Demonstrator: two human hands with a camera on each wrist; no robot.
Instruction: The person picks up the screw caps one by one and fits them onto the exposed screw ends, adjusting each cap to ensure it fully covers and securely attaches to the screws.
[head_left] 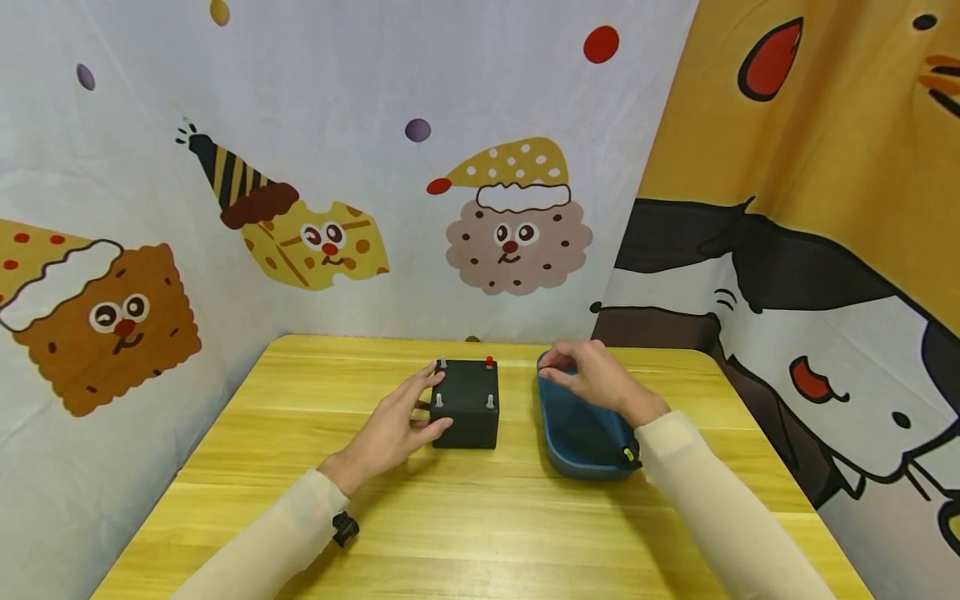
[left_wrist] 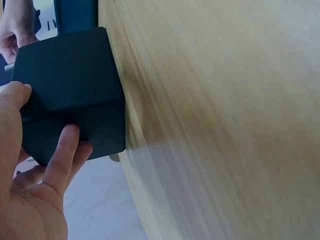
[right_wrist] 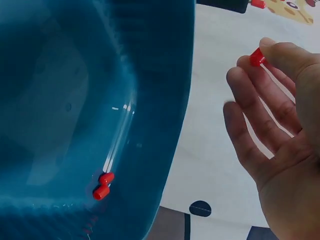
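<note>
Right hand (right_wrist: 285, 107): red cap (right_wrist: 256, 57) pinched between thumb and forefinger tips, presumably for fine control. Left hand (head_left: 390, 432): black box (head_left: 465, 427) held at its left side by bent fingers, seemingly for steadiness. Blue tray (head_left: 592, 472): placed beneath right hand, apparently for easy reach; two loose caps (right_wrist: 101, 192) contained.

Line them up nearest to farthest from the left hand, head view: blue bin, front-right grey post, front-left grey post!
1. Front-left grey post: on the black box, by the left hand.
2. Front-right grey post: across the box.
3. Blue bin: right of the box.
</note>
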